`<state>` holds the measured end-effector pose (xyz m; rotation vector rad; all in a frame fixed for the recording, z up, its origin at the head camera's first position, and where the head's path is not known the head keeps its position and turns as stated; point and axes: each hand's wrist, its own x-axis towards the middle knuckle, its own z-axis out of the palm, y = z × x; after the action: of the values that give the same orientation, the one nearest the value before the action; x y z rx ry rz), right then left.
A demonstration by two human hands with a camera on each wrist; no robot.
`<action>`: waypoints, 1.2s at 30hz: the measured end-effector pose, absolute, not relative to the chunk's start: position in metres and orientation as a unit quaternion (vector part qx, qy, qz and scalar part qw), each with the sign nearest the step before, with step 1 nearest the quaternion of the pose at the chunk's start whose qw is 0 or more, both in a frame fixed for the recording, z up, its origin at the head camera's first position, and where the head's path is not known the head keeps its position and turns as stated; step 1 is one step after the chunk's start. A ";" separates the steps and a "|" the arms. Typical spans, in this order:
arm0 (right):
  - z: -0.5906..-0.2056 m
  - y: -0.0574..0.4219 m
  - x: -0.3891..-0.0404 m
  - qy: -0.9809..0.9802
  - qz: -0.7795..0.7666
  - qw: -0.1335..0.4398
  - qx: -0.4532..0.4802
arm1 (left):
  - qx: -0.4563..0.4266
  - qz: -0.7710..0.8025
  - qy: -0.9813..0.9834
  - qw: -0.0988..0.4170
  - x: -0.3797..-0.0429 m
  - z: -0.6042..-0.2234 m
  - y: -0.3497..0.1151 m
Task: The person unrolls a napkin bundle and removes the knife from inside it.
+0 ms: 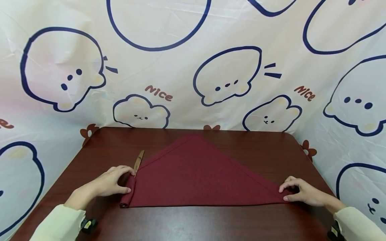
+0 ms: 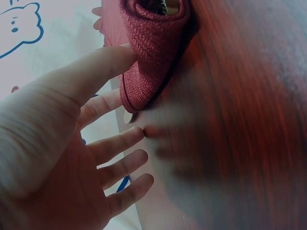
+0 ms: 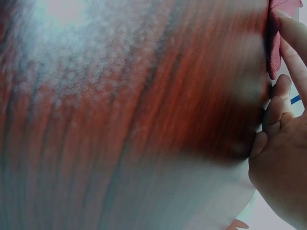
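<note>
A dark red cloth napkin (image 1: 205,174) lies folded in a triangle, its peak pointing to the far side of the table. Its left end is wound into a narrow roll (image 1: 129,192), and a gold-coloured knife (image 1: 139,160) sticks out of the roll's far end, the rest hidden inside. My left hand (image 1: 113,180) holds this roll between thumb and index finger; in the left wrist view the other fingers (image 2: 127,165) are spread beside it. With thumb and fingertips, my right hand (image 1: 304,192) pinches the napkin's right corner (image 3: 275,57).
The brown wooden table (image 1: 211,224) has rounded far corners and shows a glossy reflection at the front. Behind and on both sides hangs a pale printed curtain (image 1: 181,70) with cartoon outlines, close to the table's edges.
</note>
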<state>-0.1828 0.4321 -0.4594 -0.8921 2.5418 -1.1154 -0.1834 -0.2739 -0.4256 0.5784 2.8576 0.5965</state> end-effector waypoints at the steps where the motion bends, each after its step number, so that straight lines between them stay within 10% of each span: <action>1: -0.459 0.432 -0.183 0.867 -0.379 0.113 -0.304 | 0.194 0.201 0.957 0.082 -0.183 -0.426 -0.274; 36: -0.458 0.431 -0.183 0.869 -0.375 0.102 -0.306 | 0.193 0.174 0.960 0.102 -0.179 -0.426 -0.259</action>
<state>-0.1828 0.4305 -0.4580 -0.9042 2.5666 -1.1076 -0.1786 -0.2594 -0.4258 0.5693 2.8352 0.5138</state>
